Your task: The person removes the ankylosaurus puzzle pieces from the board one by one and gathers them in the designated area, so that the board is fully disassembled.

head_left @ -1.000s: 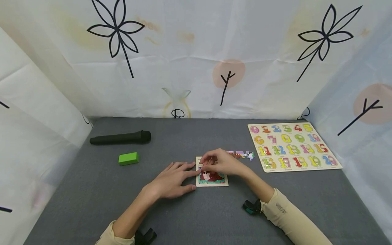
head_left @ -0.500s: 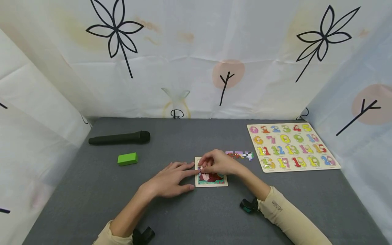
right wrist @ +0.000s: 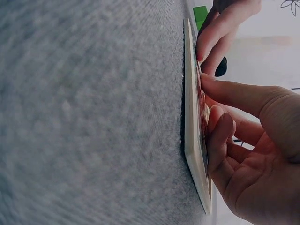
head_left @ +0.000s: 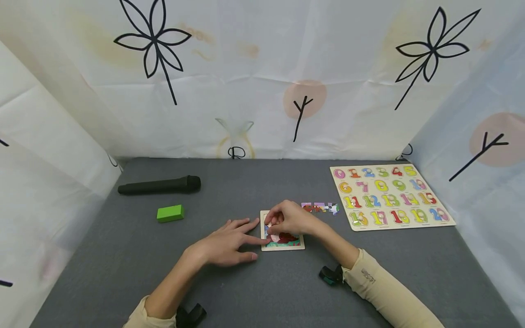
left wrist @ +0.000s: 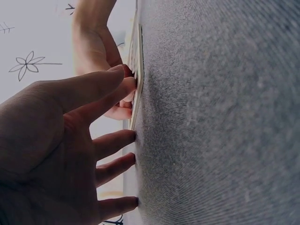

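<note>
A small jigsaw puzzle board (head_left: 303,244) with a pale wooden rim and a colourful picture lies on the grey table. My left hand (head_left: 219,246) is spread at its left side, with the index fingertip pressing on the picture and other fingertips on the cloth. Over the board's upper left, my right hand (head_left: 293,218) has its thumb and fingers curled down, pinching a puzzle piece that they mostly hide. In the right wrist view the right thumb (right wrist: 234,91) meets the picture surface. Just behind the right hand, several loose puzzle pieces (head_left: 321,208) lie in a row.
A large number puzzle board (head_left: 391,196) lies at the right. To the left are a black microphone (head_left: 160,185) and a green block (head_left: 170,213). White printed cloth (head_left: 262,68) walls off the back and sides of the table.
My left index finger has slid toward the near edge of the puzzle board, and the left thumb has drawn slightly away. The right hand stays over the same part of the board.
</note>
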The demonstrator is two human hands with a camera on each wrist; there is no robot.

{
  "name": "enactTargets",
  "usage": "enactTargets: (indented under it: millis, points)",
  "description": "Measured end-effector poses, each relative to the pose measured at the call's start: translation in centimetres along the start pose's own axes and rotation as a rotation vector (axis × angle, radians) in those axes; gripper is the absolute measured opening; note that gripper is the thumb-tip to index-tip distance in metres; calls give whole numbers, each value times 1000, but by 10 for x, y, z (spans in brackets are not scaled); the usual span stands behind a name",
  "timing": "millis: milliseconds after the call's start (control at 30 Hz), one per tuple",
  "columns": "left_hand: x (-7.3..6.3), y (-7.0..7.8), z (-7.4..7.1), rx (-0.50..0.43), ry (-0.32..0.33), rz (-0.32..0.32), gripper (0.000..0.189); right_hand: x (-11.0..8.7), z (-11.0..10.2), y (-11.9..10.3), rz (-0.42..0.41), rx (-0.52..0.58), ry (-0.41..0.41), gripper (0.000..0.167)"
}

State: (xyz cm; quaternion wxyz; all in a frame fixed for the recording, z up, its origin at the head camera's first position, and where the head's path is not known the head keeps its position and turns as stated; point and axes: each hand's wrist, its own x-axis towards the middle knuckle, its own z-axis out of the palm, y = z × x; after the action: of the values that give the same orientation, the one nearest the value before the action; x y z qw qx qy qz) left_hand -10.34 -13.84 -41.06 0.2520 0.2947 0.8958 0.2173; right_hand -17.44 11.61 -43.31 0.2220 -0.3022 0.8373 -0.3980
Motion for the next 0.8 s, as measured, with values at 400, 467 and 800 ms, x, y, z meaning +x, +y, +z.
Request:
enactTargets:
  millis: [400,467,800]
  points:
    - [1,2,4,12,20,-14,44,-3,1,-2,-45,-62,-5,11]
    - [1,2,4,10,21,-16,44,-4,1,-1,-67,-52,-15,10]
    - [2,0,4,0,23,-15,43,-6,-2,4,-113,109,-76,7]
